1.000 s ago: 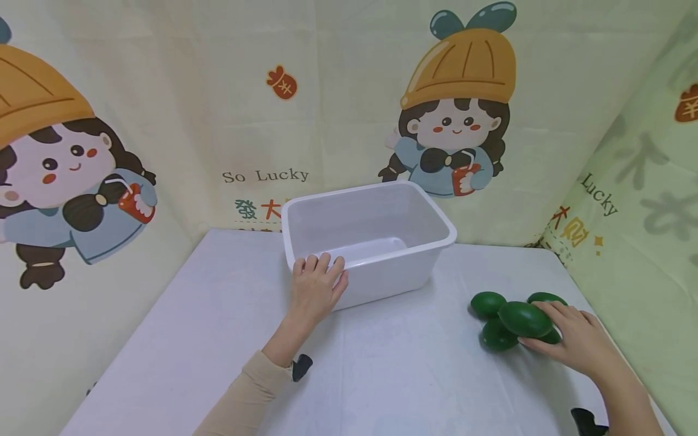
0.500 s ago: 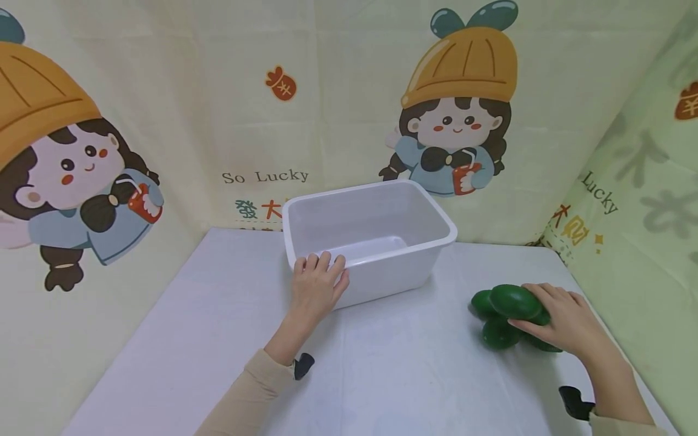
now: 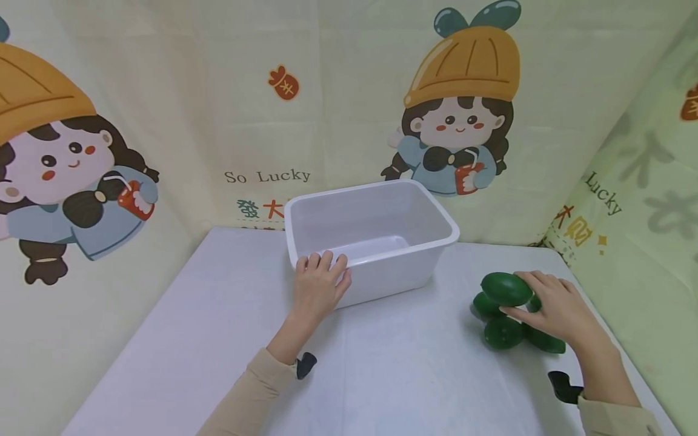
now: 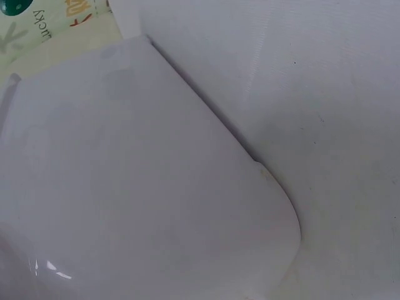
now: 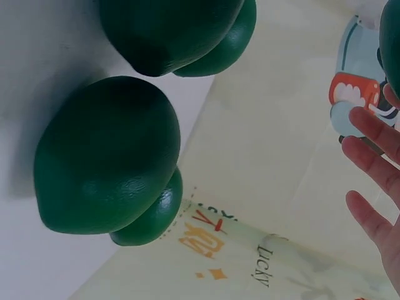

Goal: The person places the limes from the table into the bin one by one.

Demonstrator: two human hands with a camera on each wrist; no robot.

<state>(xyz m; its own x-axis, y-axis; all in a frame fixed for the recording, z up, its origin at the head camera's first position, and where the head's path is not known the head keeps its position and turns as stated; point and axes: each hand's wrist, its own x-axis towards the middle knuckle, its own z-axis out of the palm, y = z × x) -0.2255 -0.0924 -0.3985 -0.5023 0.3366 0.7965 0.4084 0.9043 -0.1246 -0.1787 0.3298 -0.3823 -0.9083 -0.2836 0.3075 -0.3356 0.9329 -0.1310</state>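
Note:
My left hand (image 3: 316, 284) grips the near rim of a white plastic tub (image 3: 389, 275), its fingers hooked over the edge toward the left corner. In the left wrist view only the outer wall of the tub shows, not the hand. On the right, my right hand (image 3: 556, 303) pinches a dark green lime (image 3: 506, 289) between thumb and fingers, raised above the others. Below and around it are several more limes, among them a front one (image 3: 503, 333). The right wrist view has large limes (image 5: 106, 156) close up, with the fingers (image 5: 375, 165) at its right edge.
A white cloth (image 3: 403, 369) covers the table. Patterned fabric (image 3: 349, 91) hangs behind the tub and along the right side. The tub stands at the back middle, left of the limes; no objects show on its visible floor.
The right hand has lifted its lime up and to the left, off the group, uncovering more of the ones beneath. The left hand and the tub keep their places.

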